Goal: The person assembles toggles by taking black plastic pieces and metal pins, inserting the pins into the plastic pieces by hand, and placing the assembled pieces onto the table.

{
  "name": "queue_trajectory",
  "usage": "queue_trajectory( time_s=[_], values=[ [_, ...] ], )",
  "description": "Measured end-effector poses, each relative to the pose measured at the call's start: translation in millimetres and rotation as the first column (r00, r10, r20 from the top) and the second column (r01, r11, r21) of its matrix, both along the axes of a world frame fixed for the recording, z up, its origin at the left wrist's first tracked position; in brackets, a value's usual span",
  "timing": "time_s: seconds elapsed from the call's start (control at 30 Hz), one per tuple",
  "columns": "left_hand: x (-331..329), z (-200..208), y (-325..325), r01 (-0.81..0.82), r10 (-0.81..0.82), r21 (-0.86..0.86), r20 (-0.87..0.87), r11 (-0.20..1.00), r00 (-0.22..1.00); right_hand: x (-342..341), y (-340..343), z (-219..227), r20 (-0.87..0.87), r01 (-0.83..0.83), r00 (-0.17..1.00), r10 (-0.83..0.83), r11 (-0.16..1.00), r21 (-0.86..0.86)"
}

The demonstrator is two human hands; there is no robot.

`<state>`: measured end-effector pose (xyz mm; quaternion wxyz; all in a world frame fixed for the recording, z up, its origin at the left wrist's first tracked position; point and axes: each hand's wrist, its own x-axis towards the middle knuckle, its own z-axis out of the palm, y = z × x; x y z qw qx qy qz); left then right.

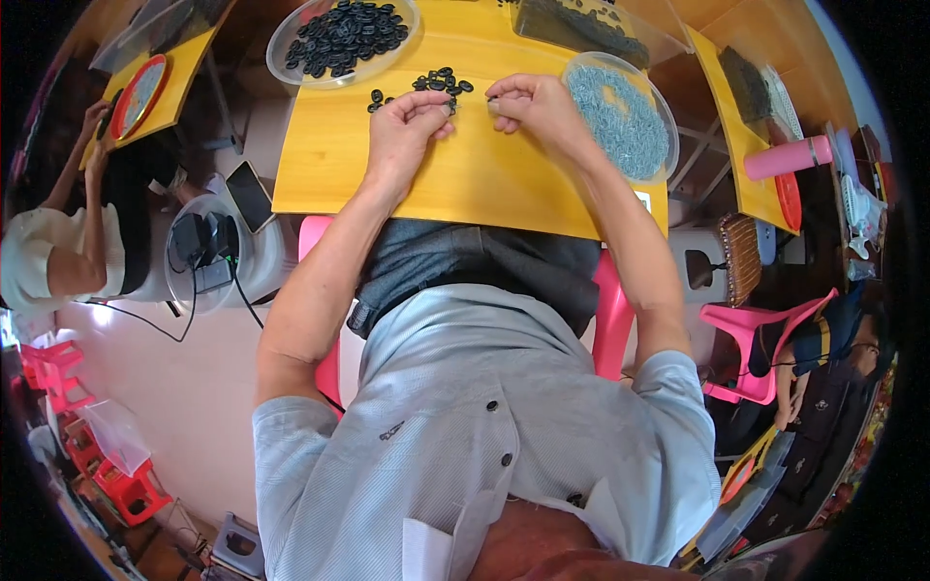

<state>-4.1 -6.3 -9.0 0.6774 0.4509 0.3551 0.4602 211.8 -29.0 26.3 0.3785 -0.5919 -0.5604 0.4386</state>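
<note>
Over the yellow table [523, 194], my left hand [405, 136] is closed in a pinch near a small loose group of black oval parts [441, 80]. Something small and dark shows at its fingertips, too tiny to name. A short way to the right, my right hand [541, 111] is also pinched, with a tiny dark bit at its fingertips that I cannot make out. The two hands are apart. Many more black oval parts [354, 37] fill a clear round tub at the far left. By my right forearm, a clear round tub [672, 145] holds many small silvery pieces.
A clear box [581, 29] with dark pieces stands at the table's back right. Side tables flank mine; a pink bottle [790, 157] lies on the right one. On the left sits a person [73, 247] with a red-rimmed tray [118, 126]. Another person's hand [790, 402] shows at right.
</note>
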Motion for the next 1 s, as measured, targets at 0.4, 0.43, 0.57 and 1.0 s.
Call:
queue_trajectory(
  time_s=[0.4, 0.43, 0.57, 1.0],
  values=[
    [4, -2, -3, 0.006, -0.006, 0.011, -0.059, 1.000, 0.998, -10, -8, -18, -0.312, -0.059, 0.948, 0.060, 0.998, 0.011],
    [4, -3, -2, 0.006, -0.004, 0.022, -0.067, 1.000, 0.998, -10, -8, -20, -0.315, -0.057, 0.947, 0.057, 0.998, 0.009],
    [4, -1, -4, 0.003, -0.002, 0.014, -0.081, 1.000, 0.997, -12, -8, -23, -0.280, -0.083, 0.956, 0.083, 0.996, 0.012],
    [3, 2, -6, 0.015, -0.013, 0.020, -0.094, 1.000, 0.995, -12, -8, -22, -0.319, -0.110, 0.943, 0.099, 0.994, -0.016]
  ],
)
